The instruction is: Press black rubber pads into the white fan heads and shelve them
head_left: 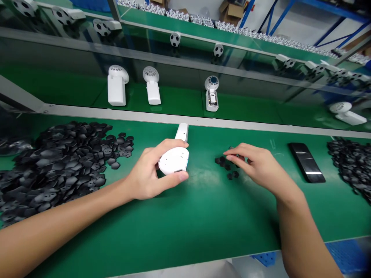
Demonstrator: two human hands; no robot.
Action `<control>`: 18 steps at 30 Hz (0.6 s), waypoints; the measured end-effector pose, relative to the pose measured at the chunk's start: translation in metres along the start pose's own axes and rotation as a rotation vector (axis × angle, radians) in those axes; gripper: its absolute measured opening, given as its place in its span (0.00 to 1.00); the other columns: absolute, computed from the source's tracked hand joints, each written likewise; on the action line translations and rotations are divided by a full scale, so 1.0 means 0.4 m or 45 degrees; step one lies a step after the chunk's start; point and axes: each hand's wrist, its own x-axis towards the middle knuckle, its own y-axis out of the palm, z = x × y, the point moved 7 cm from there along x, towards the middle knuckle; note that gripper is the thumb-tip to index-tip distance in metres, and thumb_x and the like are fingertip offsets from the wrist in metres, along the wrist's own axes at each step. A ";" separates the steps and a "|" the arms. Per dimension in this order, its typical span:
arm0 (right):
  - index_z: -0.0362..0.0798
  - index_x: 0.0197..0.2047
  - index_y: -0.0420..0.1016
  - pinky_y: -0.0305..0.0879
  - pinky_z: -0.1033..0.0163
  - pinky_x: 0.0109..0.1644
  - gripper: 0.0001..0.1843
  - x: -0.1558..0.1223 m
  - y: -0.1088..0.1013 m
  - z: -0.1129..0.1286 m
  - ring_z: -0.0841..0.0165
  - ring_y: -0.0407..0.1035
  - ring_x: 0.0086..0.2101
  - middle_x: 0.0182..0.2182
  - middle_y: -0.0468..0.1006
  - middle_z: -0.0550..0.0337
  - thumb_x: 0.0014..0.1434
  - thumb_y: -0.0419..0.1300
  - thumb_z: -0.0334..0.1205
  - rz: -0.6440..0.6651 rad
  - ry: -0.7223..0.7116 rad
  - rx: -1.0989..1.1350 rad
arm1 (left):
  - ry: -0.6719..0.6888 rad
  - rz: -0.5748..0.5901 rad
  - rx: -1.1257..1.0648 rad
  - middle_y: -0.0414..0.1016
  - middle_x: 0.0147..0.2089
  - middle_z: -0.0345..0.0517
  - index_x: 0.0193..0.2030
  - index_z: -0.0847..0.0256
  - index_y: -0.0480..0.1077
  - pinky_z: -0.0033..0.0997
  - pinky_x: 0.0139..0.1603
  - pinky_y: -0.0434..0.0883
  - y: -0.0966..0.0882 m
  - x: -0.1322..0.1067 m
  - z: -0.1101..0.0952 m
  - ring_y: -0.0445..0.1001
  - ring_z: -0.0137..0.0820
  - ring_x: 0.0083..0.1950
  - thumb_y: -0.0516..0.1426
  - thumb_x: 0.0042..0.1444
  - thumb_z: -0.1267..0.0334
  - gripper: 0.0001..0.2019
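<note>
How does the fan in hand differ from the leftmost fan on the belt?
Held fan is gripped by the left hand, head nearest the camera, smooth shell up. Belt fan lies untouched, head farthest, vented grille showing. Both are white handheld fans.

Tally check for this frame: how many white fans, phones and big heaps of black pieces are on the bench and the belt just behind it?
White fans: 5, that one in the left hand, four more on the belt
Phones: 1
Heaps of black pieces: 2, left and right
Total: 8
</note>
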 end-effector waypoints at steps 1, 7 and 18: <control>0.55 0.51 0.85 0.72 0.58 0.43 0.12 -0.001 0.006 -0.002 0.62 0.79 0.40 0.45 0.84 0.56 0.75 0.60 0.45 0.021 -0.011 -0.013 | -0.006 -0.011 -0.026 0.78 0.46 0.44 0.60 0.55 0.72 0.28 0.33 0.68 -0.005 0.003 -0.001 0.71 0.28 0.34 0.66 0.60 0.53 0.23; 0.57 0.52 0.84 0.69 0.59 0.42 0.09 0.009 0.061 0.017 0.61 0.78 0.43 0.45 0.83 0.59 0.71 0.65 0.45 0.148 0.042 -0.159 | -0.046 -0.085 0.039 0.76 0.43 0.41 0.60 0.55 0.70 0.26 0.31 0.67 -0.017 0.010 -0.006 0.71 0.27 0.32 0.65 0.61 0.50 0.23; 0.51 0.42 0.76 0.73 0.64 0.33 0.12 0.013 0.117 0.113 0.68 0.76 0.29 0.32 0.82 0.61 0.75 0.58 0.47 0.194 0.219 0.666 | -0.024 0.061 0.172 0.77 0.58 0.46 0.66 0.52 0.66 0.29 0.44 0.74 0.063 -0.022 0.019 0.78 0.33 0.46 0.68 0.60 0.56 0.29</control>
